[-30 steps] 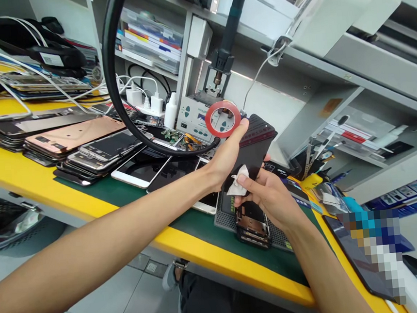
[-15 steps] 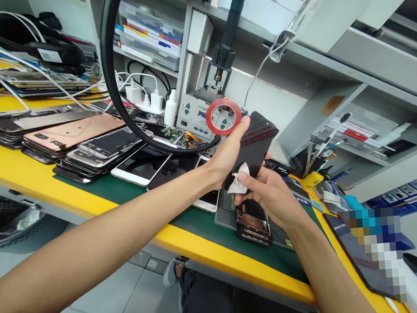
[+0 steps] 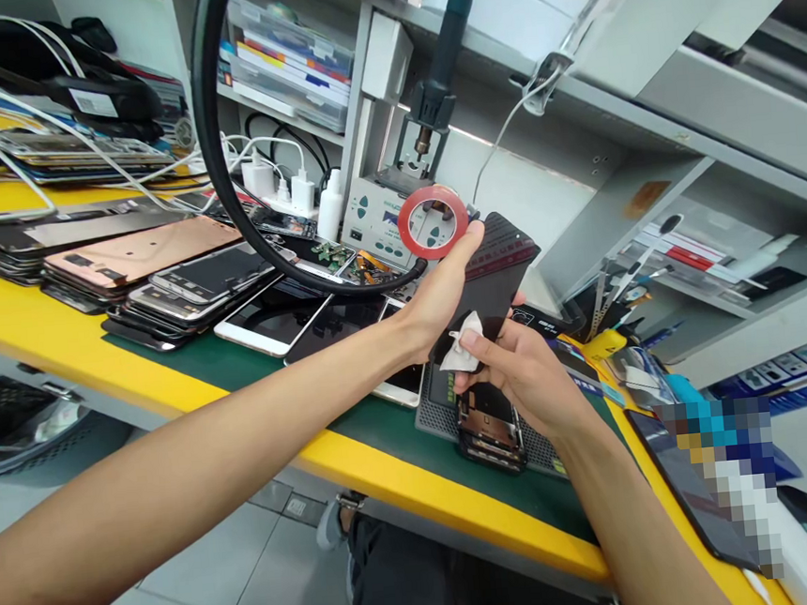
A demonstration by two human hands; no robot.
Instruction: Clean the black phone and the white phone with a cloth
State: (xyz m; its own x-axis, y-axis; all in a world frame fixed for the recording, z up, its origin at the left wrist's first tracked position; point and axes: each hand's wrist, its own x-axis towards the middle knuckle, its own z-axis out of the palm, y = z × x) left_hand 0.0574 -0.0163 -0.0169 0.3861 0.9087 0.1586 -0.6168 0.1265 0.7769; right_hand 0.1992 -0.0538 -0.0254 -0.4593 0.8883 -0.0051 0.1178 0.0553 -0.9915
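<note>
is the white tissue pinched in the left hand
No, the right hand holds the white tissue under its thumb.

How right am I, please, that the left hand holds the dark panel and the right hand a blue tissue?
Only the colour is wrong: the head view shows a white tissue in the right hand; the left hand holds the dark panel.

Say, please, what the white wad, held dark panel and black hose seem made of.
White wad: matte tissue or thin cloth, with soft creases. Dark panel: perhaps smooth glass or plastic; its face looks flat. Black hose: probably satin rubber or plastic, bending in a smooth curve.
</note>
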